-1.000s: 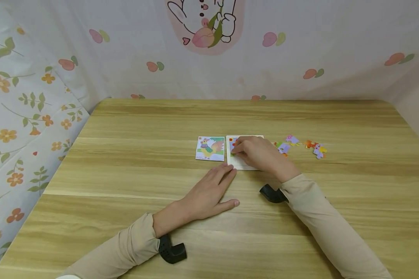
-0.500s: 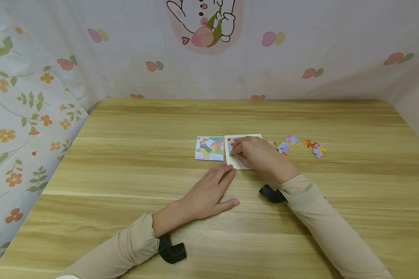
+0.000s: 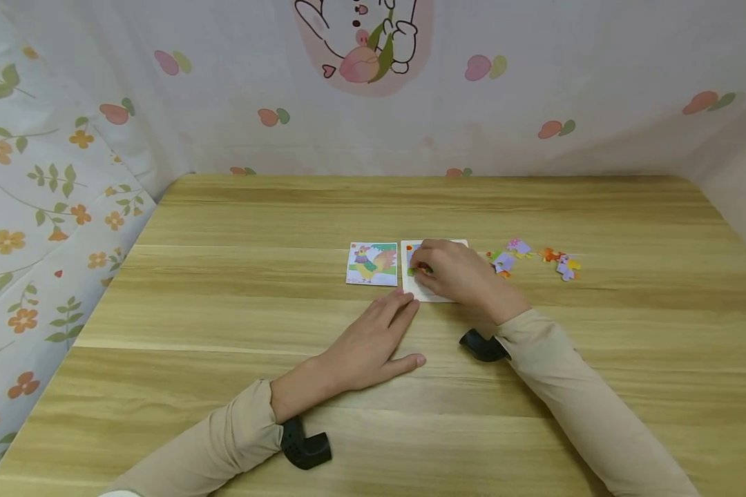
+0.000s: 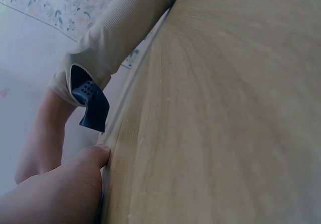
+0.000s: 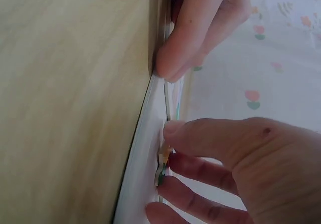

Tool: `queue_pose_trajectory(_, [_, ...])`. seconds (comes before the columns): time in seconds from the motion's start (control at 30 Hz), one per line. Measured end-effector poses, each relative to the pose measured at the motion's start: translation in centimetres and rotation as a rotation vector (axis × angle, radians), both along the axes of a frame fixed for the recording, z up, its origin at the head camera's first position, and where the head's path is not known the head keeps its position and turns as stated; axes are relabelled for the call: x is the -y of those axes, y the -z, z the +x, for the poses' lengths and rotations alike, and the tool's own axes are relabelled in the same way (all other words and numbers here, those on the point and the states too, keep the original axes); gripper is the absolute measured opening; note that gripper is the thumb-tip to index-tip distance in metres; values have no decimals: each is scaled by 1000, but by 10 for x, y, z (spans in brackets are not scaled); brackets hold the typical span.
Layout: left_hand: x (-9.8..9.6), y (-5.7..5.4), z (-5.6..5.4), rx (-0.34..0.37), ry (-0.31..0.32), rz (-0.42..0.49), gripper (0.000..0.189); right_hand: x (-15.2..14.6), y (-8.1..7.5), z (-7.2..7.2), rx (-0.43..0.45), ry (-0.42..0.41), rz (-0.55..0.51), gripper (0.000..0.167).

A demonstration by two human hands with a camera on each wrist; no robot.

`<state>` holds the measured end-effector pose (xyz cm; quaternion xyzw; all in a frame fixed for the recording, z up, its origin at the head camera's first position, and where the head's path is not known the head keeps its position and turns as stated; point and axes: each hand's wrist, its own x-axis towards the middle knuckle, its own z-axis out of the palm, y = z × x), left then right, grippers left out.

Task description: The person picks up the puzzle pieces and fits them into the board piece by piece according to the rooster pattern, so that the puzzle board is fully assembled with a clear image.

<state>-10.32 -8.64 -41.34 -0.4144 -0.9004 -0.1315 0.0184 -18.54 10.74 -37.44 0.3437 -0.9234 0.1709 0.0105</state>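
My right hand (image 3: 456, 270) bends over a white puzzle tray (image 3: 432, 297) in the head view, covering much of it. From the right wrist view, its thumb and fingers pinch a small puzzle piece (image 5: 163, 164), tilted up from the tray; the fingers hide part of it. My left hand (image 3: 373, 342) lies flat on the table, fingers extended and thumb spread. Its fingertips touch the tray's near left corner. Left of the tray lies a square picture card (image 3: 371, 264) showing a colourful bird.
Loose puzzle pieces (image 3: 503, 263) lie right of the tray, with others (image 3: 568, 268) farther right. A black wrist mount (image 3: 306, 445) hangs under the left sleeve, another (image 3: 483, 345) under the right. A printed curtain (image 3: 373, 131) stands behind the wooden table (image 3: 242, 304).
The right hand's fingers have shifted and lifted slightly over the tray's left part, now covering more of the red patch there. My left hand stays in place.
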Motion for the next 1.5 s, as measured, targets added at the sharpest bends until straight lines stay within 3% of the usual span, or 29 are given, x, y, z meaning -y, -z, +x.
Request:
queue_pose_trajectory(0.2, [1, 1, -1, -7, 1, 1, 74, 3, 2, -1, -5, 35, -2, 18])
queue_pose_trajectory(0.67, [0, -1, 1, 12, -8, -15, 74, -1, 2, -4, 39, -2, -65, 15])
queue_pose_trajectory(0.93, [0, -1, 1, 9, -3, -13, 74, -5, 6, -9, 85, -17, -164, 16])
queue_pose_trajectory(1.2, [0, 0, 1, 4, 0, -9, 73, -7, 4, -9, 59, -26, -149, 15])
queue_pose_trajectory(1.37, [0, 1, 1, 8, 0, -15, 73, -12, -5, -8, 7, 19, -166, 13])
queue_pose_trajectory(1.5, [0, 1, 0, 10, -1, -14, 74, -15, -8, -8, 17, 50, -102, 10])
